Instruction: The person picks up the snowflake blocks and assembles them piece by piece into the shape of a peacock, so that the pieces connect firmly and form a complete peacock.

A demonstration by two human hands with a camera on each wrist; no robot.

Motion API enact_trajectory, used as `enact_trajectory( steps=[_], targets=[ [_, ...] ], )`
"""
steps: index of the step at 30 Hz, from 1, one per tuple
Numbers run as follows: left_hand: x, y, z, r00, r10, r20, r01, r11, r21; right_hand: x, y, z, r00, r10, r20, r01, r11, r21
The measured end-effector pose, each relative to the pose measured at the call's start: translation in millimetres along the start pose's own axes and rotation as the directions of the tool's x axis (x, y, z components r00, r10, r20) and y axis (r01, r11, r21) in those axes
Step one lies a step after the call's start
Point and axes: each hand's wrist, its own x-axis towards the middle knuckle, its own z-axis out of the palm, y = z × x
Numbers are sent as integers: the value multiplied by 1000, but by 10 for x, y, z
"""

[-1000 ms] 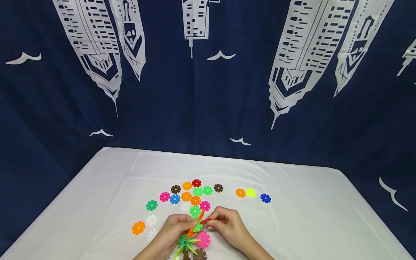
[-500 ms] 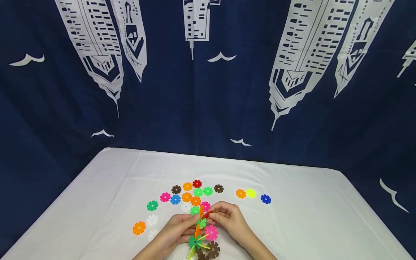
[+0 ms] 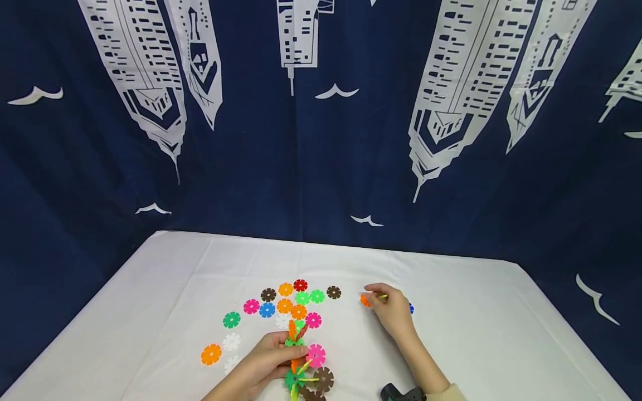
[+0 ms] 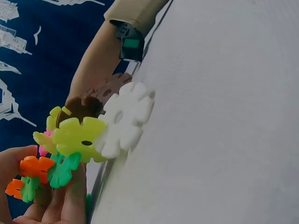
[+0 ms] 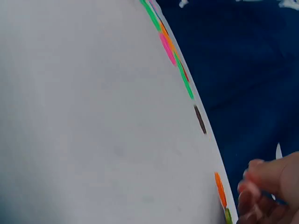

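Note:
My left hand (image 3: 276,356) grips a built-up chain of slotted plastic flower discs between thumb and fingers. An orange disc (image 3: 292,329) and a red disc (image 3: 302,332) stand at its top. Lower down, a green disc (image 3: 294,379) bears yellow discs, with a pink disc (image 3: 316,356) and a brown disc (image 3: 324,380) at the side. In the left wrist view a white disc (image 4: 126,119) shows at the far end. My right hand (image 3: 393,314) reaches over a loose orange disc (image 3: 365,301) and a yellow disc (image 5: 228,215); its fingers are apart from both.
Loose discs of several colours lie flat on the white tablecloth (image 3: 466,334), among them a blue disc (image 3: 267,309) and a brown disc (image 3: 334,292). A dark blue disc (image 3: 411,308) is partly behind the right hand. A navy curtain (image 3: 301,167) hangs behind the table.
My right hand has let go of the red disc, which stays on the chain, and has moved right to the loose discs. The left hand still holds the chain, now turned slightly.

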Motion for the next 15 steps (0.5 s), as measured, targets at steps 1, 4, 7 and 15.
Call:
enact_trajectory(
  steps=[1, 4, 7, 15],
  targets=[
    [-4, -6, -9, 1000, -2, 1, 2, 1000, -3, 24, 39, -13, 1000, 4, -27, -6, 997, -80],
    [-13, -20, -21, 1000, -9, -3, 9, 1000, -6, 60, 100, -14, 1000, 0, -18, -5, 969, -248],
    [-12, -19, -21, 1000, -12, -14, 11, 1000, -6, 75, 93, 12, 1000, -11, 8, 13, 951, -309],
    [-1, 2, -18, 999, -13, -31, 13, 1000, 4, 11, 121, -25, 999, -16, 30, 22, 978, -206]
  ],
)
